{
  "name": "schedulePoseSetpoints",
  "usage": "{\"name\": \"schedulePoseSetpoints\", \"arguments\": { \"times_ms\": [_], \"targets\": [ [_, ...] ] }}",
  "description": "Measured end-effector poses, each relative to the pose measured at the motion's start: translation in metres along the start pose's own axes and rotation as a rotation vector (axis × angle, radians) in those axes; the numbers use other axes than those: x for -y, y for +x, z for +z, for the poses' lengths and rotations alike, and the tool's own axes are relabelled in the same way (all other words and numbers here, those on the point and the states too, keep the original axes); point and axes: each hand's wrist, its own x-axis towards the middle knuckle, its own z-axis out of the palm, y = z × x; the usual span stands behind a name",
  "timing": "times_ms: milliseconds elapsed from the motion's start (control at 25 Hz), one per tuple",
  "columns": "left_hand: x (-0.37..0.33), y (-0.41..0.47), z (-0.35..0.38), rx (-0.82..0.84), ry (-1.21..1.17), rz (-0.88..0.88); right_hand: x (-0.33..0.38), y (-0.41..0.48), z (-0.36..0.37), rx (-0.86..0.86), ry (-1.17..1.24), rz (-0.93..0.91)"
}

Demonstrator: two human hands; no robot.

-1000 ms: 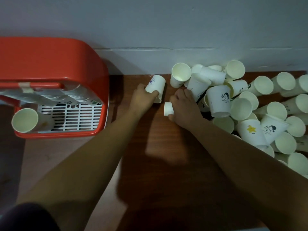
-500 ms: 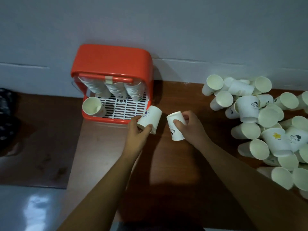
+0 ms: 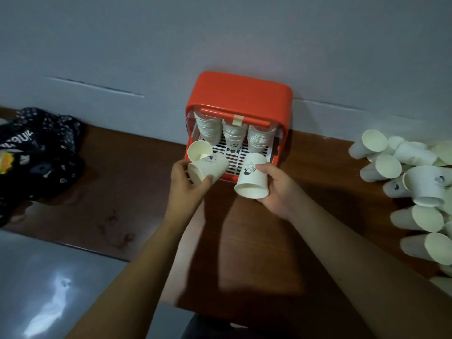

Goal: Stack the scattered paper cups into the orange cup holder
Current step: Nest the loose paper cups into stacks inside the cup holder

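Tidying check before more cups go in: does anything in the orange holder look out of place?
Yes. One loose white paper cup lies on its side at the left front of the orange plastic cup holder, mouth toward the camera, not nested in the three cup stacks behind it.

Single head-worn wide-angle view: looks forward and steeply down onto the wooden table, facing the grey wall — close in, orange cup holder near frame centre — table runs out both sides
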Motion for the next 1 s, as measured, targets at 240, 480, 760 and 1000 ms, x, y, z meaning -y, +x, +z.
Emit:
{"name": "schedulePoseSetpoints", "arguments": {
  "times_ms": [240,480,760,1000],
  "targets": [
    [-0.022,0.041,0.036,0.121,0.425,0.244,0.011,-0.004,-0.021,-0.139,-0.377,-0.152],
    [-0.019,0.077,0.081,0.231,0.667,0.390,0.020,-0.005,-0.033,-0.228,-0.459,-0.141],
    [-0.001,0.083,0.089,0.279,0.679,0.415,0.020,0.030,-0.042,-0.411,-1.349,-0.540],
    [0.011,0.082,0.085,0.239,0.699,0.447,0.011,0.054,-0.037,-0.483,-1.834,-0.890]
  ]
}}
